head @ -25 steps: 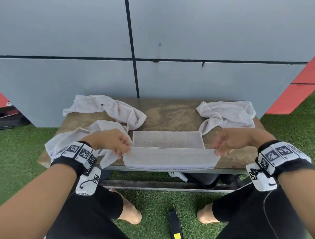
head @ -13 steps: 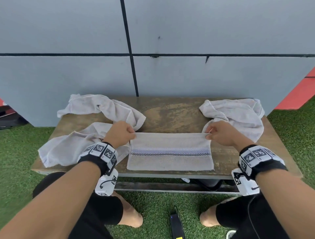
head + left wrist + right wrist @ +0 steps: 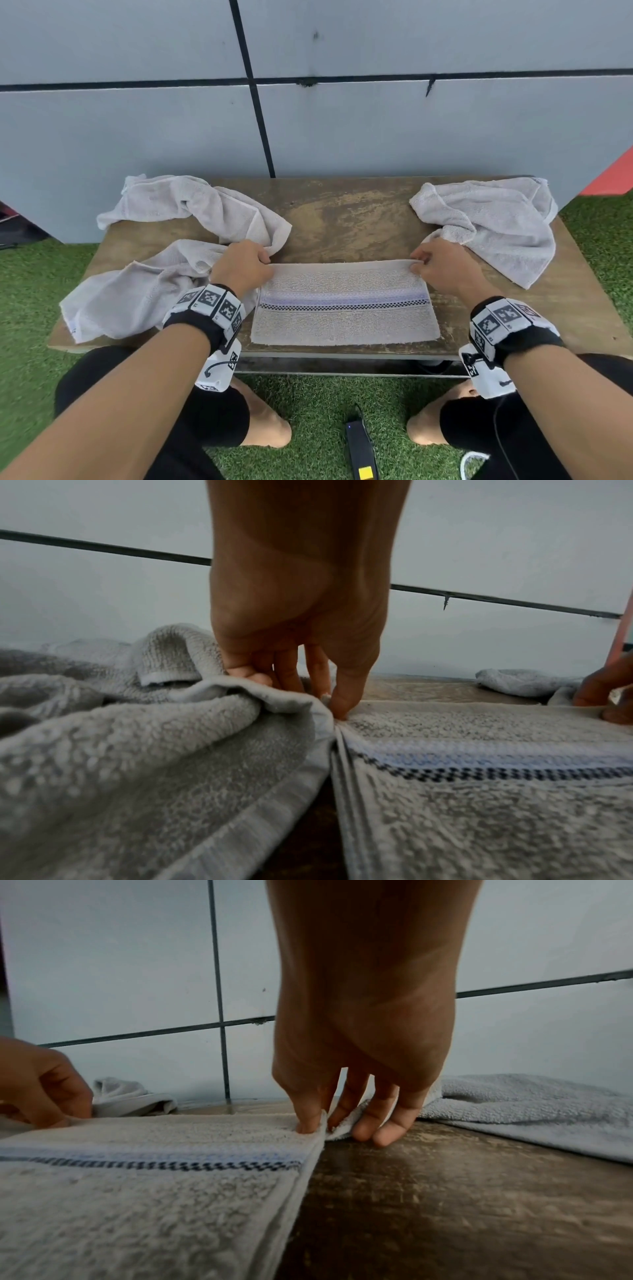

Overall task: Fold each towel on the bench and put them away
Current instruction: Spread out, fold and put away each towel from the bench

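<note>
Two crumpled towels [image 3: 164,260] lie unfolded at the left of the bench [image 3: 342,219]. The left hand [image 3: 239,270] pinches the far left corner of the striped towel [image 3: 346,305], folded flat at the front middle; the right hand [image 3: 442,270] pinches its far right corner. Another rumpled towel [image 3: 493,222] waits at right. By my judgement, nothing is put away yet.

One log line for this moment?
step: folding striped towel | left hand: pinching far-left corner | right hand: pinching far-right corner | unfolded towels: three

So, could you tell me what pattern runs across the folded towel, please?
The folded towel carries a pale blue band above a dark checkered stripe, clearest in the head view.
</note>
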A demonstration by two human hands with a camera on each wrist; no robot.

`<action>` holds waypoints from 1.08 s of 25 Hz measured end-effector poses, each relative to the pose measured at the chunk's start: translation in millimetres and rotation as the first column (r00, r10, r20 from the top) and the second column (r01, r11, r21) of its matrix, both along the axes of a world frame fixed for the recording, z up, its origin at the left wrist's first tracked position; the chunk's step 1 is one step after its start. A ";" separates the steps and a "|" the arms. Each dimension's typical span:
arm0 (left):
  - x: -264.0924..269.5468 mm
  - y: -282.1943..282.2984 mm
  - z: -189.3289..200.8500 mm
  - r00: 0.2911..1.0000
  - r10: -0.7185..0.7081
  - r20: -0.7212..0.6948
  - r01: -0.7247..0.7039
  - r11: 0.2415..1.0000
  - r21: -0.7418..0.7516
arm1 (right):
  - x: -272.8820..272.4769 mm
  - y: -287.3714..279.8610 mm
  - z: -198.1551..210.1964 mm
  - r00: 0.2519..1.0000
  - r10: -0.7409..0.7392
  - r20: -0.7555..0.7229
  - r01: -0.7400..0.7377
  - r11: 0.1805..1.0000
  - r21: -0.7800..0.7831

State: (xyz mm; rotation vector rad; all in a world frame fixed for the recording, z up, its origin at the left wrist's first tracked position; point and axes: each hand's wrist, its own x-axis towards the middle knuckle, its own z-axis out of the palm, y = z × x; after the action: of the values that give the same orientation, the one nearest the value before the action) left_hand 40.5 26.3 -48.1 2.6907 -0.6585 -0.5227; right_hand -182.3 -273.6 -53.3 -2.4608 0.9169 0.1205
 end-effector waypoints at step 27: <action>-71.4 60.8 14.3 0.987 -0.144 0.075 0.153 0.979 -0.132 | -99.8 48.5 38.3 0.990 0.100 -0.096 -0.089 0.990 0.105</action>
State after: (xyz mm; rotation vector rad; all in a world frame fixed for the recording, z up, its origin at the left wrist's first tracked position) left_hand -30.9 87.0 -33.8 2.5520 -0.8856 -0.4110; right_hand -282.1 -225.1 -15.0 -2.4225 0.8151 0.3198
